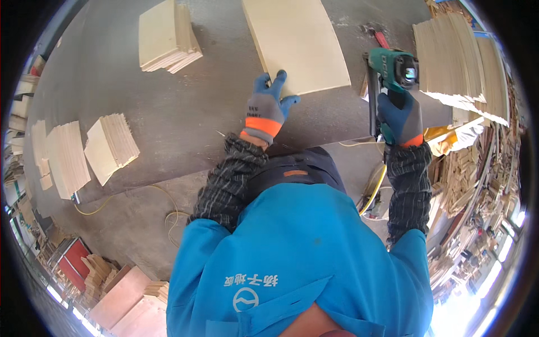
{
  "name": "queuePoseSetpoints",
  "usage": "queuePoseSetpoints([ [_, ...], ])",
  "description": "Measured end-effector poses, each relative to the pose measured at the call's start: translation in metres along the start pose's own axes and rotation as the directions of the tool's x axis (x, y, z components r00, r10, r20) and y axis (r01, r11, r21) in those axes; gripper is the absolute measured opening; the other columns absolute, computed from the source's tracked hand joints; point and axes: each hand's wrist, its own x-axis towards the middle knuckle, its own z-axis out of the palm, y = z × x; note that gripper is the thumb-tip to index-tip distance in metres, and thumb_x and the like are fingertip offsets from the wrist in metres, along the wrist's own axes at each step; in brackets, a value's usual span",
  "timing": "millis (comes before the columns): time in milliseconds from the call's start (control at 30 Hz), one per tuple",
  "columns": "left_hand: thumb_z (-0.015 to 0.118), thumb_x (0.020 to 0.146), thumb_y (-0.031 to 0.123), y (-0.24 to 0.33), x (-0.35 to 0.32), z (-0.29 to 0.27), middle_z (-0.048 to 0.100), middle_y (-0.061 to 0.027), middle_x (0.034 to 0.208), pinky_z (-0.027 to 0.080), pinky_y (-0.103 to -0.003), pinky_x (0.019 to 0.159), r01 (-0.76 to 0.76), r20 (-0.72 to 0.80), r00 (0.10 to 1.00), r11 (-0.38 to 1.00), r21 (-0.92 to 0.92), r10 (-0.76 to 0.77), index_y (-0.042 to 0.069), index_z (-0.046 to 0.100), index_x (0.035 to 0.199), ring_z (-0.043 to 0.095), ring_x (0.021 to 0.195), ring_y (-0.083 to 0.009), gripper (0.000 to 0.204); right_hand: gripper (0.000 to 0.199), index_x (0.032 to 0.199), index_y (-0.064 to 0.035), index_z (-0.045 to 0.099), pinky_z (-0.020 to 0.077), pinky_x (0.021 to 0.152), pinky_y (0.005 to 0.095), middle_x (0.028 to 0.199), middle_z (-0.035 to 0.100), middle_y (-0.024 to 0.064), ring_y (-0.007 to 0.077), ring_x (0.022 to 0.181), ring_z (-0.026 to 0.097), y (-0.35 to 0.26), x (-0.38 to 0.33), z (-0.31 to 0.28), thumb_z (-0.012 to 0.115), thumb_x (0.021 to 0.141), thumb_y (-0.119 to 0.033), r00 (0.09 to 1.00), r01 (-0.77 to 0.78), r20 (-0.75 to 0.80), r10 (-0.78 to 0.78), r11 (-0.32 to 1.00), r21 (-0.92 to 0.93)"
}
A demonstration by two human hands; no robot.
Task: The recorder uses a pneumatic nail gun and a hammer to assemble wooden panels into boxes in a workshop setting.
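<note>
On a clock face over the view, the pale wooden panel [303, 48] lies on the counter [174, 115] at twelve, the left hand's [268, 106] grip spread half-open at its near-left corner, though whether it pinches or merely steadies the wood I cannot tell. Toward two, the right hand's [403, 117] grip is closed around the green nail gun [387, 66], beside the panel and apart from it. Good handling would likely mean pressing the corner flat, fingers well clear of the tool's nose, with the tool held square.
</note>
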Motion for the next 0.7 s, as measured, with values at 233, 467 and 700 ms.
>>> queuePoseSetpoints([
  [233, 0.092, 0.084, 0.031, -0.013, 0.010, 0.005, 0.061, -0.0222, 0.132, 0.061, -0.043, 0.090, -0.069, 0.025, 0.997, 0.997, -0.030, 0.069, 0.018, 0.067, 0.145, 0.069, 0.107, -0.0383, 0.067, 0.021, 0.090, 0.0007, 0.073, 0.0482, 0.060, 0.0311, 0.071, 0.065, 0.0007, 0.0092, 0.063, 0.059, 0.009, -0.053, -0.019, 0.073, 0.092, -0.020, 0.984, -0.181, 0.016, 0.180, 0.982, 0.057],
  [467, 0.090, 0.085, 0.025, -0.015, 0.015, -0.011, 0.067, -0.0202, 0.128, 0.060, -0.042, 0.096, -0.080, 0.093, 0.992, 0.994, -0.081, 0.087, 0.022, 0.069, 0.144, 0.068, 0.113, -0.0370, 0.063, 0.020, 0.088, 0.0000, 0.072, 0.0512, 0.063, 0.0318, 0.072, 0.068, 0.0024, 0.0090, 0.067, 0.062, 0.003, -0.083, 0.001, 0.076, 0.092, -0.020, 0.950, -0.289, 0.124, 0.288, 0.957, -0.009],
  [700, 0.089, 0.087, 0.020, -0.027, 0.016, -0.014, 0.066, -0.0191, 0.129, 0.061, -0.042, 0.093, -0.174, 0.094, 0.978, 0.977, -0.124, 0.186, 0.022, 0.068, 0.145, 0.069, 0.111, -0.0362, 0.063, 0.026, 0.103, 0.0020, 0.074, 0.0540, 0.071, 0.0335, 0.083, 0.074, 0.0049, 0.0115, 0.077, 0.066, -0.022, -0.076, 0.048, 0.076, 0.092, -0.021, 0.932, -0.246, 0.284, 0.224, 0.968, 0.046],
])
